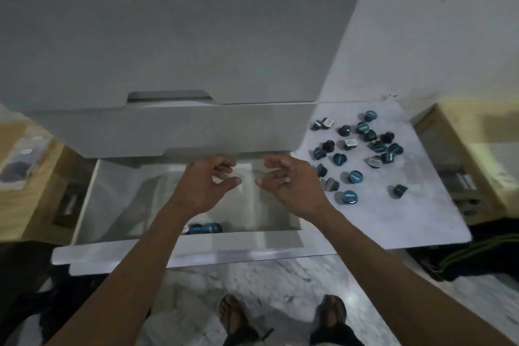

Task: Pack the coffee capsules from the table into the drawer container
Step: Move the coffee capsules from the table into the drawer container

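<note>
Small teal-blue round coffee capsules [355,177] lie scattered right of the right hand [286,181]. Both hands, left hand [206,182] included, hover with fingers loosely curled and empty over the open white drawer [118,205].

Open drawer [90,205]: interior mostly free; capsules [203,228] at front wall; closed drawer front [168,132] overhung rear.

head cam | looks steeply down, forward | near open drawer [179,244]
</note>
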